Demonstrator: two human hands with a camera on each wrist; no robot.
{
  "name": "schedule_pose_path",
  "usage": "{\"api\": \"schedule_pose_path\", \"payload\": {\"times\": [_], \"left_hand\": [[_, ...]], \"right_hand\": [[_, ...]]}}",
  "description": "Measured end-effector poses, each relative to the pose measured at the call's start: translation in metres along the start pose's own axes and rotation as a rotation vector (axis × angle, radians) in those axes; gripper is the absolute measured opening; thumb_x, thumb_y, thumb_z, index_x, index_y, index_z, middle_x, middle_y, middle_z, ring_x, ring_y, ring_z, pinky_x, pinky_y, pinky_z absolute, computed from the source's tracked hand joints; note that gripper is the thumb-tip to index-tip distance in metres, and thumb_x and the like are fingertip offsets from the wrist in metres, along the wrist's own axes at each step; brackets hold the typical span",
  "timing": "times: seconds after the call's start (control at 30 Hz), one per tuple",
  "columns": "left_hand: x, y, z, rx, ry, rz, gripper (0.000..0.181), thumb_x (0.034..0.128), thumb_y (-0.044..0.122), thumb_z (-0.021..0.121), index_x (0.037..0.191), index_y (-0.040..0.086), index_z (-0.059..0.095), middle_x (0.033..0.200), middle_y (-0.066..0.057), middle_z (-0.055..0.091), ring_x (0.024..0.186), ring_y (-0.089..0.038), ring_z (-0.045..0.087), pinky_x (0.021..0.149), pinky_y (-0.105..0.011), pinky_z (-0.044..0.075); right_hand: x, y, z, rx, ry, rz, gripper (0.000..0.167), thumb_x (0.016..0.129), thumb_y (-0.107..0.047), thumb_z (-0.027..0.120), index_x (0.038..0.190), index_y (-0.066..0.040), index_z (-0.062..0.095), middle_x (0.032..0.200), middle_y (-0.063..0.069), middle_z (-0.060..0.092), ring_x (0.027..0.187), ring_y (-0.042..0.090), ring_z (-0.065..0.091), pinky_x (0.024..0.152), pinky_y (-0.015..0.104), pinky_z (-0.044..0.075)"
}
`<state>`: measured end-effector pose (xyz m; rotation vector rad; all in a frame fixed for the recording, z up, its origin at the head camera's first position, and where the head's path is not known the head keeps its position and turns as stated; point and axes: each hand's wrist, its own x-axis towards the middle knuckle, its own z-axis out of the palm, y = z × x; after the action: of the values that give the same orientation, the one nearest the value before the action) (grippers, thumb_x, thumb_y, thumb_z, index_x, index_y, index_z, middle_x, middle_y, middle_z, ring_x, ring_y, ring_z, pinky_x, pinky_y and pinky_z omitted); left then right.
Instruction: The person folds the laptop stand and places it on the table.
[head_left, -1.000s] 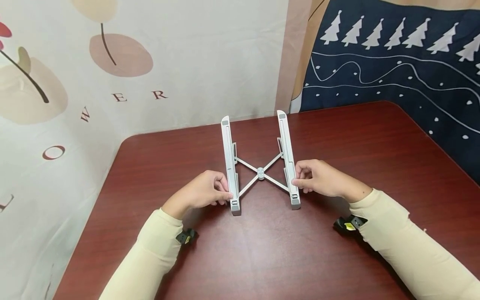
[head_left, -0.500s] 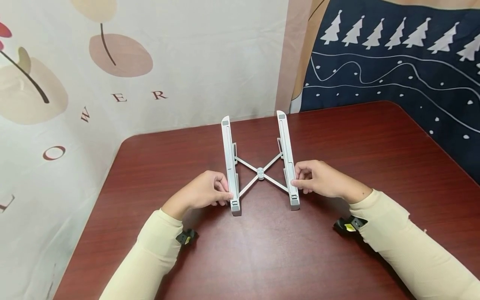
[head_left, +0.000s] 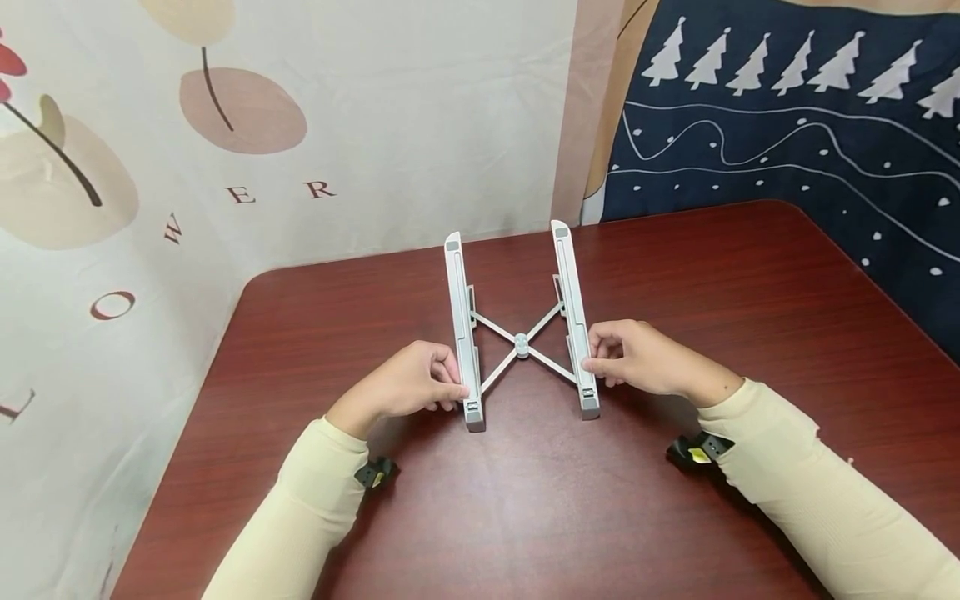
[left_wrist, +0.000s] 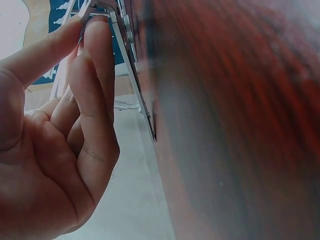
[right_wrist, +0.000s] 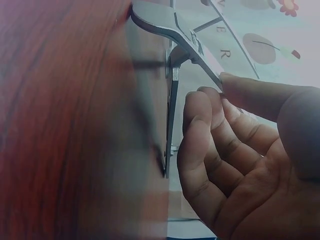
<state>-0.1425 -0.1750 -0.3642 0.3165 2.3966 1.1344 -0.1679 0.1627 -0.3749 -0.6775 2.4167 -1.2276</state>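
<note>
A silver folding laptop stand (head_left: 521, 346) stands on the table, its two long rails joined by crossed bars at a central hub. My left hand (head_left: 408, 379) pinches the left rail (head_left: 460, 321) near its front end between thumb and fingers. On the other side, my right hand (head_left: 645, 358) pinches the right rail (head_left: 573, 312) a little behind its front end. In the left wrist view, a slim support leg (left_wrist: 132, 75) runs beside the fingertips. The right wrist view shows the thumb on the rail's edge, with the stand's rounded front end (right_wrist: 152, 17) beyond it.
The reddish-brown wooden table (head_left: 540, 508) spreads around the stand. A pale printed cloth (head_left: 420, 125) hangs behind its far and left edges. A dark blue cloth with white trees (head_left: 750, 150) hangs at the back right. Black wrist cameras (head_left: 697, 450) sit under both sleeves.
The two rails have come very slightly closer together, the left hand edging right with its rail. Both hands keep their pinch, and the stand stays in about the same place.
</note>
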Motion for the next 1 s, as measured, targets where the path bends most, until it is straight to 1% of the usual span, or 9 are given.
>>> {"api": "schedule_pose_path", "payload": {"times": [0.2, 0.33, 0.5, 0.73, 1.0], "left_hand": [[0.0001, 0.0005, 0.0028, 0.000, 0.003, 0.005, 0.018, 0.0856, 0.011, 0.077, 0.084, 0.003, 0.061, 0.069, -0.004, 0.072, 0.060, -0.018, 0.068, 0.055, -0.031, 0.054], [0.0014, 0.0024, 0.0033, 0.018, 0.004, 0.010, 0.018, 0.0858, 0.011, 0.077, 0.083, 0.004, 0.061, 0.069, -0.005, 0.072, 0.060, -0.018, 0.067, 0.055, -0.032, 0.053], [0.0036, 0.0048, 0.0042, 0.028, -0.009, 0.017, 0.018, 0.0862, 0.012, 0.077, 0.084, 0.005, 0.061, 0.070, -0.005, 0.073, 0.060, -0.018, 0.068, 0.055, -0.032, 0.054], [0.0012, 0.0038, 0.0035, 0.021, -0.004, 0.006, 0.018, 0.0860, 0.011, 0.077, 0.083, 0.005, 0.061, 0.070, -0.004, 0.072, 0.060, -0.019, 0.068, 0.056, -0.031, 0.053], [0.0013, 0.0023, 0.0047, 0.015, -0.003, 0.018, 0.019, 0.0857, 0.012, 0.078, 0.083, 0.005, 0.060, 0.069, -0.005, 0.072, 0.060, -0.019, 0.067, 0.056, -0.031, 0.052]], "right_hand": [[-0.0019, 0.0020, 0.0037, 0.024, -0.001, 0.005, 0.017, 0.091, -0.006, 0.071, 0.083, -0.005, 0.055, 0.073, 0.008, 0.063, 0.060, 0.020, 0.063, 0.058, 0.031, 0.055], [-0.0043, 0.0015, 0.0044, 0.028, 0.002, -0.001, 0.017, 0.091, -0.007, 0.071, 0.084, -0.006, 0.056, 0.073, 0.008, 0.063, 0.061, 0.020, 0.063, 0.058, 0.030, 0.055], [-0.0073, -0.0011, 0.0042, 0.001, 0.010, -0.002, 0.017, 0.091, -0.008, 0.072, 0.083, -0.007, 0.056, 0.072, 0.008, 0.064, 0.060, 0.021, 0.064, 0.056, 0.028, 0.053], [-0.0028, -0.0038, 0.0061, -0.047, 0.011, -0.026, 0.018, 0.091, -0.007, 0.071, 0.083, -0.007, 0.055, 0.072, 0.006, 0.064, 0.059, 0.020, 0.064, 0.055, 0.027, 0.052], [-0.0004, -0.0052, 0.0079, -0.039, 0.003, -0.025, 0.018, 0.091, -0.006, 0.070, 0.083, -0.007, 0.054, 0.072, 0.006, 0.065, 0.059, 0.019, 0.064, 0.056, 0.029, 0.054]]}}
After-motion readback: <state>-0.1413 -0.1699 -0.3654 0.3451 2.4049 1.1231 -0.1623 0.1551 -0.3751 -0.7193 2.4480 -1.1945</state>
